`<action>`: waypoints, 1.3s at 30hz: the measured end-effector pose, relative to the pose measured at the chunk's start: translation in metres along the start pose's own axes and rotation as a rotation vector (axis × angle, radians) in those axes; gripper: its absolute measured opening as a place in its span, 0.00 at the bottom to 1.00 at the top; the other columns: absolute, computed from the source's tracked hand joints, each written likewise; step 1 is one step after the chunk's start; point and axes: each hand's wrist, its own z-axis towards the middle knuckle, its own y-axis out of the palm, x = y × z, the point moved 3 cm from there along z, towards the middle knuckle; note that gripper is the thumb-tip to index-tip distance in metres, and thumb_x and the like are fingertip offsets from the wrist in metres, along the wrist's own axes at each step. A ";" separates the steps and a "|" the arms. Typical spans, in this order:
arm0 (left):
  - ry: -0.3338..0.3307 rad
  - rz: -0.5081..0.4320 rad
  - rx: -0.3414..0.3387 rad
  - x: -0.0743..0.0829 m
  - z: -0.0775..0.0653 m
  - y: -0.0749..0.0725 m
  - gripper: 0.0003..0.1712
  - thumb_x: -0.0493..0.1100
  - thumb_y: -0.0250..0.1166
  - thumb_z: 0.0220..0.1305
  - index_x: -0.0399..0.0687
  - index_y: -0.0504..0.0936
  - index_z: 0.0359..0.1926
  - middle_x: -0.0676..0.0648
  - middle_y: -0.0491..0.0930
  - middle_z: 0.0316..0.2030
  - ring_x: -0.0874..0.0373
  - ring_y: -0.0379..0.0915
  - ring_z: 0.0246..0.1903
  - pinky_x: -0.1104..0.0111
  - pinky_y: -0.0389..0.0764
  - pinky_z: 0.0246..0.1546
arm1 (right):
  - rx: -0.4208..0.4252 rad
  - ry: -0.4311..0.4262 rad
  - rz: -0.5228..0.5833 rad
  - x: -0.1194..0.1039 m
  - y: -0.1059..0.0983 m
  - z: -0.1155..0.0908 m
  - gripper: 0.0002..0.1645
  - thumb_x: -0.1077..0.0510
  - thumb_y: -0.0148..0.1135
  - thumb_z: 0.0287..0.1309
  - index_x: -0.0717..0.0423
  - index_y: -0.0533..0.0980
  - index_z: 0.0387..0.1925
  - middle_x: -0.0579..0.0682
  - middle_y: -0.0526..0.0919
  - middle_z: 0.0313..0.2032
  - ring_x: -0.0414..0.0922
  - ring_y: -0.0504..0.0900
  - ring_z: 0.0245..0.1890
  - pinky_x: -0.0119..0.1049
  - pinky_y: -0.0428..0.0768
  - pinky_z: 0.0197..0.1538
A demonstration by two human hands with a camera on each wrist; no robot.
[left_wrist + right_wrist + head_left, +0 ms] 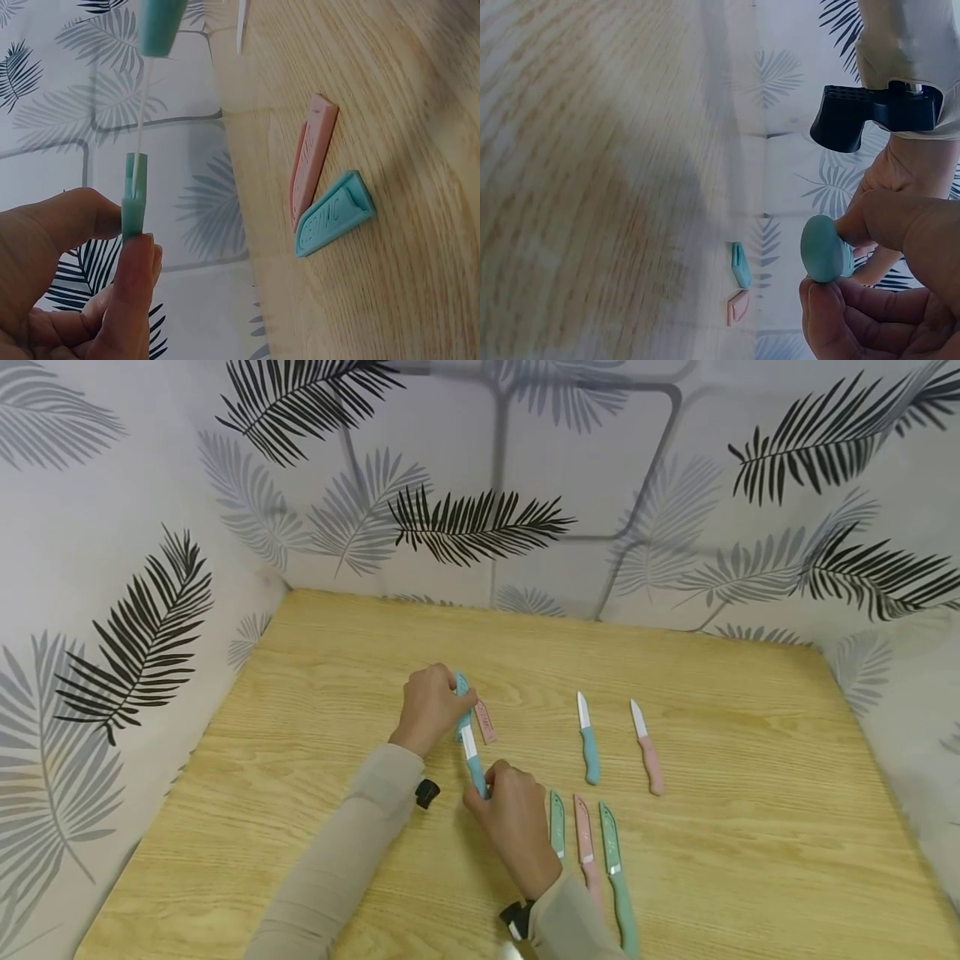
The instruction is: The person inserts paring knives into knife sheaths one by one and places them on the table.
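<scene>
My left hand (431, 706) pinches a blue knife sheath (134, 214) between thumb and fingers, above the table. The handle of a blue knife (476, 772) is gripped by my right hand (513, 814); in the right wrist view its rounded butt (821, 247) shows between thumb and fingers. The white blade (142, 105) lines up with the sheath, its tip end inside the sheath's mouth and the part near the handle bare. Below on the table lie a pink sheath (313, 157) and a second blue sheath (337, 214), their ends close together.
To the right lie a bare blue knife (589, 743) and a bare pink knife (648, 752). Nearer me, beside my right forearm, are sheathed knives: a green one (557, 822), a pink one (583, 827) and another green one (611, 839). A leaf-patterned backdrop (555, 568) borders the wooden table (750, 827).
</scene>
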 end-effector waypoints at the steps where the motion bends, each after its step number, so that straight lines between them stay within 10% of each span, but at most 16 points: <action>1: 0.000 -0.003 -0.002 0.000 0.000 0.000 0.32 0.42 0.66 0.58 0.51 0.54 0.08 0.57 0.47 0.08 0.65 0.41 0.10 0.75 0.48 0.10 | 0.001 -0.001 0.004 0.000 0.000 0.001 0.10 0.58 0.67 0.48 0.61 0.76 0.21 0.45 0.72 0.13 0.37 0.64 0.12 0.28 0.64 0.16; 39: 0.046 -0.026 -0.008 0.007 -0.009 0.016 0.30 0.39 0.64 0.57 0.52 0.54 0.08 0.57 0.49 0.08 0.66 0.41 0.09 0.76 0.49 0.10 | 0.055 -0.004 0.029 0.006 0.000 0.013 0.09 0.58 0.67 0.48 0.61 0.77 0.23 0.45 0.73 0.14 0.37 0.67 0.14 0.31 0.69 0.19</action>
